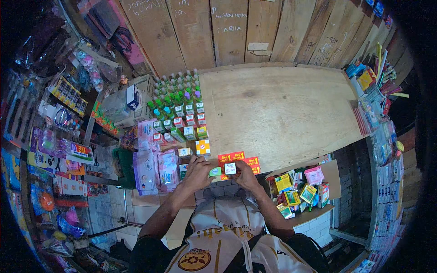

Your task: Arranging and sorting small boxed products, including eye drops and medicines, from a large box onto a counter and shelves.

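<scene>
My left hand [197, 173] is at the front edge of the plywood shelf board [280, 112], its fingertips by a small green box or pack [215, 171]; whether it grips this I cannot tell. My right hand [246, 174] holds a small white-topped box [230, 168] between thumb and fingers, just right of the green one. Red and yellow promotional packs [252, 165] lie under and beside it. Beyond my left hand stand an orange and white box [202, 147] and a small white and gold box [184, 152]. Farther back are rows of small boxes [189, 133] and green-capped bottles [169, 101].
Plastic packs of wipes [168, 170] lie left of my left hand. An open cardboard box [330, 177] of mixed packs sits below the board at right. Stationery and a basket [374, 92] stand at the far right. Hanging goods line the left side; a plank wall [228, 41] rises behind.
</scene>
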`<action>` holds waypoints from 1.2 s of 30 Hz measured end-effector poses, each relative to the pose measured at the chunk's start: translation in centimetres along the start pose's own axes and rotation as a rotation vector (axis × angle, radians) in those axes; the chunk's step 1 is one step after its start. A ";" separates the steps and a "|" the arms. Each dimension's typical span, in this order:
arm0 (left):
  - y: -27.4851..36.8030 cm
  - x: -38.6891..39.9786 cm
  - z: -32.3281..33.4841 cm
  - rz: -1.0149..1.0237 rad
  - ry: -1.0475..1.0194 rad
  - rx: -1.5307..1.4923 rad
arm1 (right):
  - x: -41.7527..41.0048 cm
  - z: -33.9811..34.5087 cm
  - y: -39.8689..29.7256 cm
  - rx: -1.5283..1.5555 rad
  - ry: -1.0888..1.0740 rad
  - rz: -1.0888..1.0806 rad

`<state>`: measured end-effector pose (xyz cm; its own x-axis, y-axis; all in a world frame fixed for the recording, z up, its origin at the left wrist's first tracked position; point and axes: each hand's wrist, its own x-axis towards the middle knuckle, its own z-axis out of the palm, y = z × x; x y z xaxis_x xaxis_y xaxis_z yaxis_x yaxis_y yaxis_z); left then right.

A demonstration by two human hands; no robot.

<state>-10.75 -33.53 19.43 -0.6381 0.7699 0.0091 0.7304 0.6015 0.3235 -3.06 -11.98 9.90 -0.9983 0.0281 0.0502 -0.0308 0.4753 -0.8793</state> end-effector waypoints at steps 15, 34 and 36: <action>0.4 -0.8 0.0 -0.008 0.134 -0.068 | -0.5 2.8 5.8 0.207 -0.019 0.069; -0.8 -1.8 0.6 -0.056 0.187 -0.167 | -0.5 2.0 4.7 0.176 -0.024 0.022; -0.9 -2.0 0.7 -0.072 0.180 -0.151 | -0.5 1.7 3.8 0.152 -0.029 0.050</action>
<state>-9.98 -35.44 18.43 -0.7299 0.6680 0.1450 0.6457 0.6043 0.4668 -2.76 -11.66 5.75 -0.9997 0.0221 -0.0074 0.0144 0.3354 -0.9420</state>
